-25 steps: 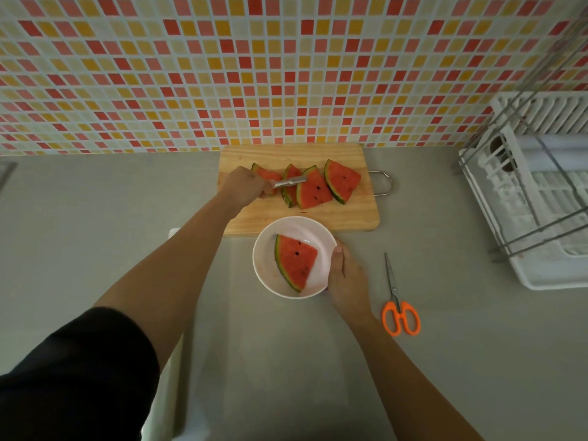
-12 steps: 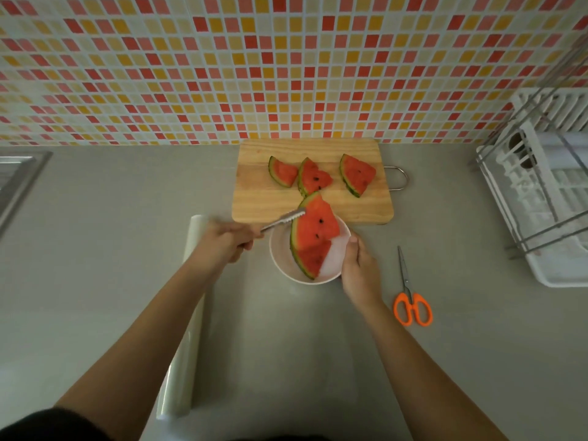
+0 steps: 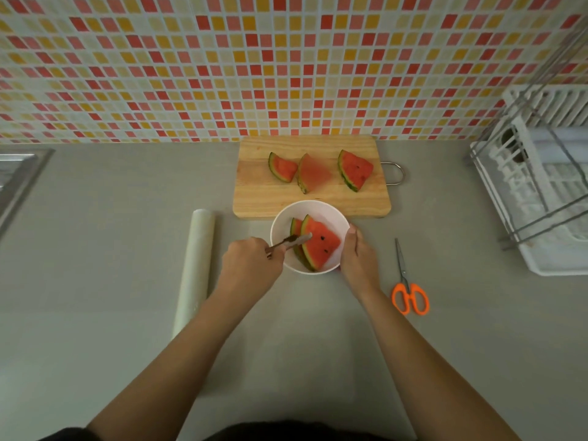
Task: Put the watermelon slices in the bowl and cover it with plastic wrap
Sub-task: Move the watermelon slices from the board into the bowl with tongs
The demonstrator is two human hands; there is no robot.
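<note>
A white bowl (image 3: 283,221) stands on the grey counter just in front of the wooden cutting board (image 3: 270,202). Two watermelon slices (image 3: 321,245) lie in it, one overlapping the other. My left hand (image 3: 251,265) grips metal tongs (image 3: 291,241) whose tips rest on the top slice. My right hand (image 3: 358,259) holds the bowl's right rim. Three more slices (image 3: 354,169) lie in a row on the board. A roll of plastic wrap (image 3: 194,272) lies lengthwise to the left of the bowl.
Orange-handled scissors (image 3: 409,296) lie right of my right hand. A white dish rack (image 3: 541,192) fills the right edge. A steel sink rim (image 3: 19,173) shows at the far left. The tiled wall rises behind the board.
My left hand carried a slice with the tongs from the board to the bowl and lowered it onto the slice lying there. My right hand stayed on the rim.
</note>
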